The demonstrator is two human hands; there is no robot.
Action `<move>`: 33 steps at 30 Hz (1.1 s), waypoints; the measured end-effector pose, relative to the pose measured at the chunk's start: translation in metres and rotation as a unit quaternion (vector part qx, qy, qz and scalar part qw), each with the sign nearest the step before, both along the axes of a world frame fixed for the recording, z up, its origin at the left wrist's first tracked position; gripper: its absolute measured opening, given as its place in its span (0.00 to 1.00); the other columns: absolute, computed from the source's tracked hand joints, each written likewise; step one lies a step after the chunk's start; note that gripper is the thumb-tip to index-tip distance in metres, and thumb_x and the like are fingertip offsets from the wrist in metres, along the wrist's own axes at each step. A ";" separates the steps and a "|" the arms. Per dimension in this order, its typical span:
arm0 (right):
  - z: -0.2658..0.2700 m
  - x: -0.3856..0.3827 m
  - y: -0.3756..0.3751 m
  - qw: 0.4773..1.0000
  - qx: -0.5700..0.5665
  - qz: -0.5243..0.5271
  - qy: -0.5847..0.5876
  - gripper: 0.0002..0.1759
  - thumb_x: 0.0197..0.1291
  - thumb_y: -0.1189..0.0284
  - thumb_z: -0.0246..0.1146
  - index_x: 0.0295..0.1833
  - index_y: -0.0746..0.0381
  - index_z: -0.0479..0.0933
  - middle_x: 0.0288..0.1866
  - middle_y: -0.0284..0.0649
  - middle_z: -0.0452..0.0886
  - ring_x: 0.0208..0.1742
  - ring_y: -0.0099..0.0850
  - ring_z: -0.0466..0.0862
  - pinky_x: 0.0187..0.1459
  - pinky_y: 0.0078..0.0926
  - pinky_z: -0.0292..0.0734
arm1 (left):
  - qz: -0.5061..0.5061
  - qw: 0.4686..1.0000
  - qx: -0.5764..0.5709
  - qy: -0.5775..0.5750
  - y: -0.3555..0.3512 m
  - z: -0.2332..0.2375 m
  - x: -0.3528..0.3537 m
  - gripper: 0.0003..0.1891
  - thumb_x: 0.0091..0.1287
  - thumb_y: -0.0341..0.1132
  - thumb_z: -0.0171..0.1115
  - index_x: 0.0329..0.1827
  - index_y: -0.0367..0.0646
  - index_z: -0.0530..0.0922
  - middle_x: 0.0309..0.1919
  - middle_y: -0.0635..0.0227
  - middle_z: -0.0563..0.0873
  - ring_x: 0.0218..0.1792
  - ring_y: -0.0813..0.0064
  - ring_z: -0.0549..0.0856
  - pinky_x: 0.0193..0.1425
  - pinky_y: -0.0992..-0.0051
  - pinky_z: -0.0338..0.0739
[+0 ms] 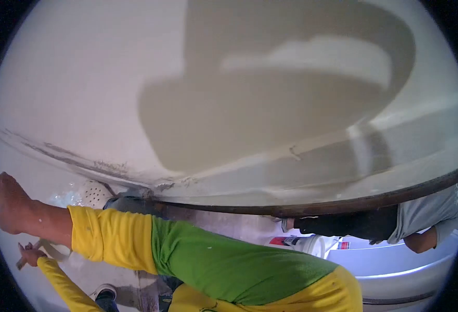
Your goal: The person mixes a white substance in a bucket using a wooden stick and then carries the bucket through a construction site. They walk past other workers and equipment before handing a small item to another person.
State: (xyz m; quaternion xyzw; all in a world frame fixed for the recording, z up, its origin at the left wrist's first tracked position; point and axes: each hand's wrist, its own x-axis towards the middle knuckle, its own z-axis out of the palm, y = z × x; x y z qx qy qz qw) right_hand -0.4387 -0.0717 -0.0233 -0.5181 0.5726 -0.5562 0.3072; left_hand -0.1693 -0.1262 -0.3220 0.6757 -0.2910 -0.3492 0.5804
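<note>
- Closest to the camera, the left arm (208, 255) in its yellow and green sleeve stretches across the view to the left hand (10, 203), near the pale surface at the edge of view. Its fingers are bunched and partly turned away; I cannot tell whether they hold anything.
- Beside it, the right hand (31, 255), small at the end of a yellow sleeve, has its fingers narrowed around a slim brownish piece (21, 264), with one finger standing out. A pale curved shape (56, 251) is just beside that hand.
- A white bucket (313, 245) with a red and dark label stands past the green sleeve, partly hidden by it; its contents are not visible.
- Near the bucket is a small red-labelled container (345, 245), also with contents that cannot be made out.
- A perforated pale item (96, 194) is near the foot of the stained wall (83, 104), with a dark blue item (135, 204) next to it.
- Another person (426, 213), in a grey top and black trousers, is beyond the bucket.
</note>
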 end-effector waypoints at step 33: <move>0.065 -0.057 0.026 0.998 -0.028 0.047 -0.010 0.14 0.58 0.66 0.61 0.43 0.65 0.81 0.30 0.37 0.82 0.31 0.23 0.79 0.39 0.23 0.75 | -0.192 0.962 0.188 0.055 0.084 0.120 -0.025 0.09 0.61 0.28 0.57 0.44 0.37 0.75 0.36 0.61 0.80 0.31 0.68 0.82 0.32 0.70 0.81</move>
